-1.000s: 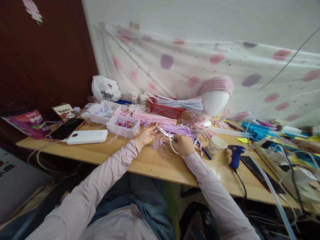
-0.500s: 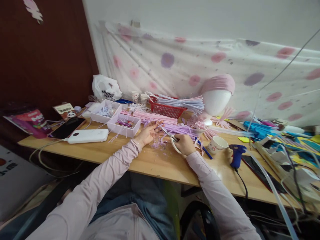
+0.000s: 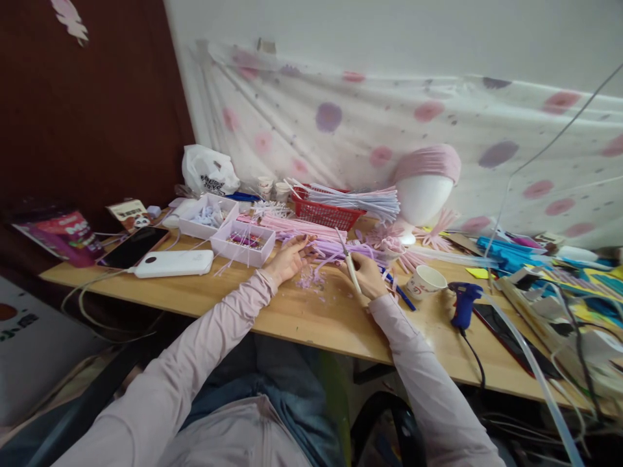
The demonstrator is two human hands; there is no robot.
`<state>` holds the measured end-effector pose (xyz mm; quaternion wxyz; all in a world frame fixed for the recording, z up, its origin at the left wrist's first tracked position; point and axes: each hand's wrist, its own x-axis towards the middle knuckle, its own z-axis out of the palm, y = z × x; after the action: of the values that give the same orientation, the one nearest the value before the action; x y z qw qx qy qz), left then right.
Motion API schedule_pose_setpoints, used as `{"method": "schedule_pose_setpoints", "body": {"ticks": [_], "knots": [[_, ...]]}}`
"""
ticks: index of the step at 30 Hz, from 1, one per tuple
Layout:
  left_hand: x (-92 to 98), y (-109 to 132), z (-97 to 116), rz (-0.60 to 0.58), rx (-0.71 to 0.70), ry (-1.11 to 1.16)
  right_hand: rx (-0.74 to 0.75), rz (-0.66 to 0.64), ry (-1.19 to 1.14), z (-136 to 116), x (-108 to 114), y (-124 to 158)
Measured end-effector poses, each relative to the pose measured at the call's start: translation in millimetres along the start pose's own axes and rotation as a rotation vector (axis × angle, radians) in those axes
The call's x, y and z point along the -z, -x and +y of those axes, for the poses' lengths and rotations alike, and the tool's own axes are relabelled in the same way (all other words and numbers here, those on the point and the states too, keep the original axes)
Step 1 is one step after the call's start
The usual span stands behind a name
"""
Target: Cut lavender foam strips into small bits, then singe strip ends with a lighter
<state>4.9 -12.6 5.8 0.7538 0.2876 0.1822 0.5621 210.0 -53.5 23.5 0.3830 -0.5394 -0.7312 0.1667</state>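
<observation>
In the head view, purple clippings (image 3: pixel 311 281) between the hands suggest some cutting is done; long purple stems (image 3: pixel 327 248) remain just beyond. The right hand (image 3: pixel 367 277) curls around scissors (image 3: pixel 352 271); the left hand (image 3: pixel 289 262) is half-curled, its grip unclear.

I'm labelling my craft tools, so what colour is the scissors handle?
The scissors handle is off-white or cream, seen in the head view.
</observation>
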Motion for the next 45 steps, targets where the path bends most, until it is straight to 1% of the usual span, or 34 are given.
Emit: {"method": "schedule_pose_setpoints", "body": {"ticks": [2,4,5,7,12,14,17,21,23,25,28,32,37,42,45], "knots": [[-0.3,-1,-1,0.049,-0.040,-0.050,-0.123,-0.069,-0.229,-4,-4,0],[-1.3,-1,-1,0.065,-0.062,-0.091,-0.234,-0.124,-0.425,-7,-8,1],[-1.9,-1,-2,0.063,-0.065,-0.105,-0.267,-0.139,-0.480,-8,-10,1],[-2.9,0,-3,0.058,-0.068,-0.132,-0.275,-0.153,-0.496,-8,-12,2],[-1.6,-1,-3,0.069,-0.104,-0.164,-0.125,-0.120,-0.299,-7,-5,1],[-0.3,-2,-2,0.078,-0.123,-0.163,-0.082,-0.128,-0.221,-6,-3,0],[1.0,-4,0,0.088,-0.136,-0.163,-0.054,-0.188,-0.138,-3,-5,1],[1.0,-5,0,0.094,-0.142,-0.157,-0.031,-0.298,-0.092,-1,-11,3],[0.3,-3,1,0.094,-0.140,-0.151,-0.026,-0.313,-0.069,-2,-11,4],[-0.8,-1,2,0.069,-0.128,-0.139,-0.023,-0.300,-0.031,-4,-11,5],[-3.0,2,3,-0.010,-0.103,-0.127,-0.011,-0.271,0.048,-6,-10,5],[-5.1,5,3,-0.076,-0.096,-0.164,0.031,-0.238,0.143,-8,-10,6],[-4.1,3,2,-0.076,-0.101,-0.156,0.026,-0.151,0.304,-11,-8,9],[-3.6,2,1,-0.055,-0.094,-0.120,0.010,-0.115,0.347,-12,-8,10],[-2.9,2,1,-0.073,-0.089,-0.102,0.013,-0.102,0.369,-10,-8,10]]}}
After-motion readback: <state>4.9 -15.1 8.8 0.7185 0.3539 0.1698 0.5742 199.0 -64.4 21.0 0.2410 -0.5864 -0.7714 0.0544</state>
